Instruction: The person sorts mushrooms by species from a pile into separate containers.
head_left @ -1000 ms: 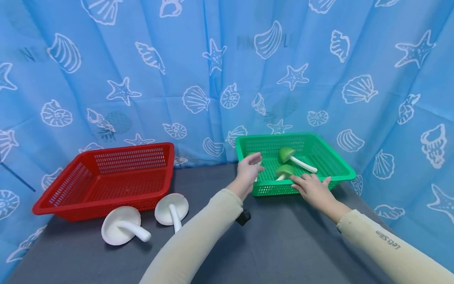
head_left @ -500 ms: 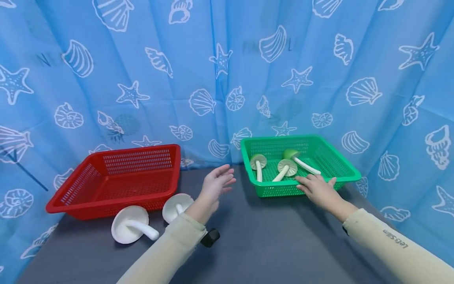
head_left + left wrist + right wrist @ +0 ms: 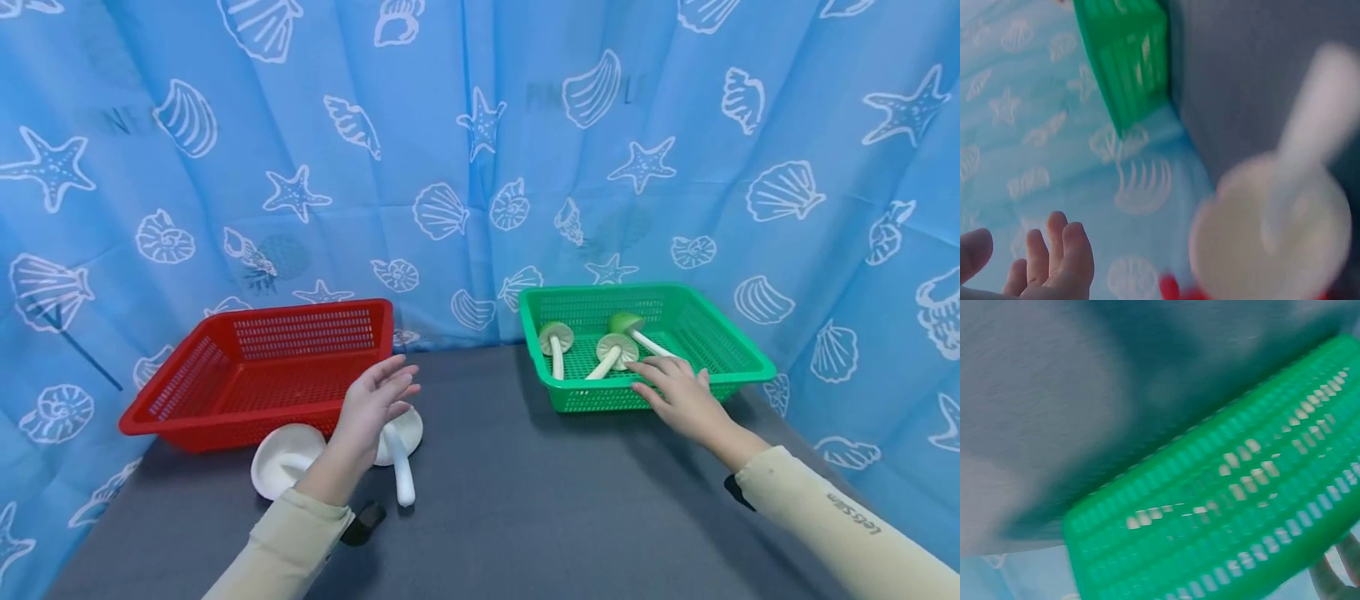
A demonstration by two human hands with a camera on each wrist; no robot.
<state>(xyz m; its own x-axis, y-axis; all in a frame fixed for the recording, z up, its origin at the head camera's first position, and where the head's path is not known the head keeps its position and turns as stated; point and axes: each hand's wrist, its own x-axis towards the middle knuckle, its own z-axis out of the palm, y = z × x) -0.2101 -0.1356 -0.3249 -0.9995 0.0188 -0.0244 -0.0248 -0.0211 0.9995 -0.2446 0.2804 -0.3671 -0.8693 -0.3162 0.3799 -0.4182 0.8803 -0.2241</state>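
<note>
**Three green mushrooms (image 3: pixel 619 353) in the green basket (image 3: pixel 588 401), two pale mushrooms (image 3: pixel 404 475) on the surface (image 3: pixel 510 483)**

The left grip (image 3: pixel 365 406) is released, fingers extended — it hovers by the red basket's (image 3: pixel 217 435) near right corner, partly in front of the pale mushrooms. Both lie just before that basket, undersides up, stems pointing toward the person. The right grip (image 3: pixel 678 398) holds nothing, its fingers spread at the green basket's near rim — whether they touch it, I cannot tell. Behind hangs a blue curtain (image 3: pixel 442 150) printed with shells and starfish.
</note>
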